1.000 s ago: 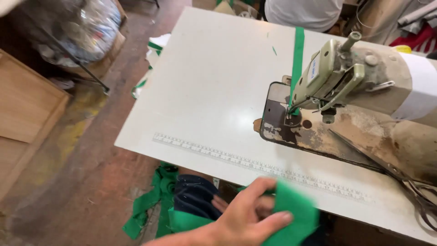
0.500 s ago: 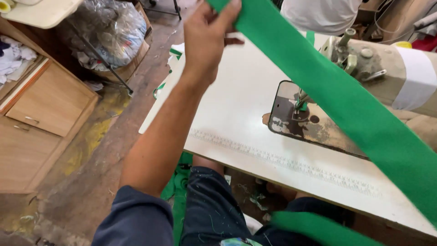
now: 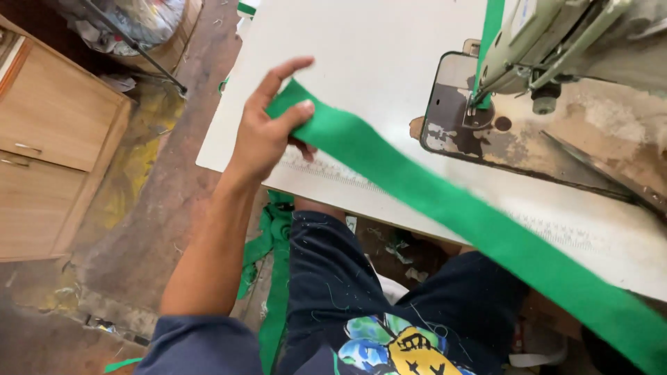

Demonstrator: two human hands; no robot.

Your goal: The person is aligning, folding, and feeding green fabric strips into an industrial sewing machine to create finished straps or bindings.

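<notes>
Fingers of my left hand [image 3: 267, 135] pinched the near end of a wide green fabric strip [image 3: 445, 208], thumb on top and index finger stretched out past it, over the front left corner of the white sewing table [image 3: 361, 55]. From my grip the strip ran taut and slantwise to the right, crossing the printed ruler scale [image 3: 333, 173] along the table's front edge and leaving the picture at the lower right corner. My right hand was out of view, so I could not tell what held the far end. Beyond the strip stood an industrial sewing machine [image 3: 570, 42], its worn metal bed plate [image 3: 486, 118] scuffed and stained, with a narrower green tape [image 3: 490, 35] running up the table from under its presser foot. My dark shorts [image 3: 361, 298] showed beneath the table edge, more green fabric [image 3: 274, 278] hanging beside my leg. A wooden cabinet [image 3: 55, 146] stood on the dusty floor [image 3: 139, 229] to my left.
</notes>
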